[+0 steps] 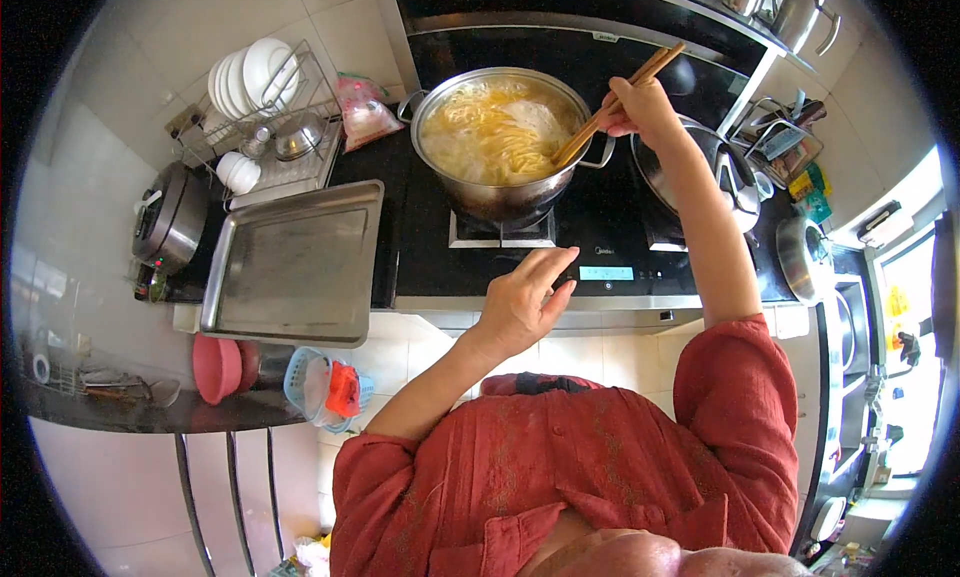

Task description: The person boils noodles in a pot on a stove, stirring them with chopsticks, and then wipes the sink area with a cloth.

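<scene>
A large stainless steel pot (495,197) stands on the left burner of a black glass gas hob (427,266). In it, yellow noodles (517,146) lie in bubbling, foamy liquid. My right hand (637,112) grips a pair of long wooden chopsticks (587,133) above the pot's right handle; their lower ends dip among the noodles near the right rim. Over the front of the hob hovers my left hand (525,299), fingers apart, holding nothing. It is close to the lit control display (606,272).
A lidded pan (660,164) occupies the right burner. Left of the hob lie a shallow metal tray (300,266), a dish rack with white plates (262,74), and a plastic bag (365,116). A rice cooker (172,217) stands far left. Blue basket (307,382) sits on the lower counter.
</scene>
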{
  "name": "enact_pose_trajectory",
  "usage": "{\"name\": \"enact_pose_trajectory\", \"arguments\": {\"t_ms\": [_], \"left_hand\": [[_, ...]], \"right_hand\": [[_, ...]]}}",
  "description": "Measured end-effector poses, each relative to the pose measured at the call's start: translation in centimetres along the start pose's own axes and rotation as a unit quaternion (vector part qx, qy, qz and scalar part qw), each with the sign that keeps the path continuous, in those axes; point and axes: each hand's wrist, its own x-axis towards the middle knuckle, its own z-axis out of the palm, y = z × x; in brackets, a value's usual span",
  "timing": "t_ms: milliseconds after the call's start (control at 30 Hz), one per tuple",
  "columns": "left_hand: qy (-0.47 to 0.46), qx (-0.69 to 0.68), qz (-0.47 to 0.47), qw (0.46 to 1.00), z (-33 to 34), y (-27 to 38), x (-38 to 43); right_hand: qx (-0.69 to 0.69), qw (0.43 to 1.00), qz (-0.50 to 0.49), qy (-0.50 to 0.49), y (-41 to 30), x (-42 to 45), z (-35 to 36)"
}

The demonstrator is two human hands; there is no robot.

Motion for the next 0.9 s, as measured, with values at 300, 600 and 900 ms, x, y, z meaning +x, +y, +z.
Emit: {"name": "enact_pose_trajectory", "arguments": {"t_ms": [300,600,900], "left_hand": [[-0.036,-0.004,-0.042,0.998,2.3,0.9,1.3],[-0.058,-0.082,0.017,0.995,1.6,-1.6,4.8],[-0.058,-0.098,0.072,0.991,-2.4,-4.8,5.6]], "right_hand": [[0.181,0.982,-0.042,0.029,5.1,-5.7,0.8],[0.326,0.933,-0.056,0.145,9.0,-11.1,3.5],[0.255,0.931,-0.132,0.225,5.1,-10.8,6.5]]}}
